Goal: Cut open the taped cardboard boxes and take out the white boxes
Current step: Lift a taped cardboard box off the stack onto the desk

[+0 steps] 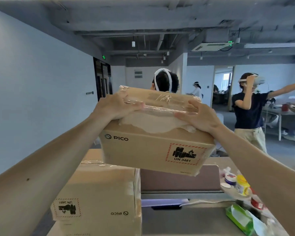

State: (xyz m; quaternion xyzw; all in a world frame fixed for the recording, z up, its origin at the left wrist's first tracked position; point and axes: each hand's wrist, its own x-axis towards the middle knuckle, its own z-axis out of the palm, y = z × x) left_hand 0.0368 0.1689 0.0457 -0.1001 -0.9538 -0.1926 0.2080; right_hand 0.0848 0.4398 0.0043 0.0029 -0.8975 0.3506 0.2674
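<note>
Two hands, left (117, 106) and right (198, 114), grip the top of one raised brown taped cardboard box (153, 142), fingers curled over its edge. Below the left hand, a second taped cardboard box (99, 193) rests on the counter (191, 218).

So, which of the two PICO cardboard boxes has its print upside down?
The lower box, resting at bottom left: its logo and UN 3481 label read inverted. The raised box, held by both hands, reads upright.

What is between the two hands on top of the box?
In the head view, crinkled clear tape on the lifted cardboard box spans between the left hand and right hand.
</note>
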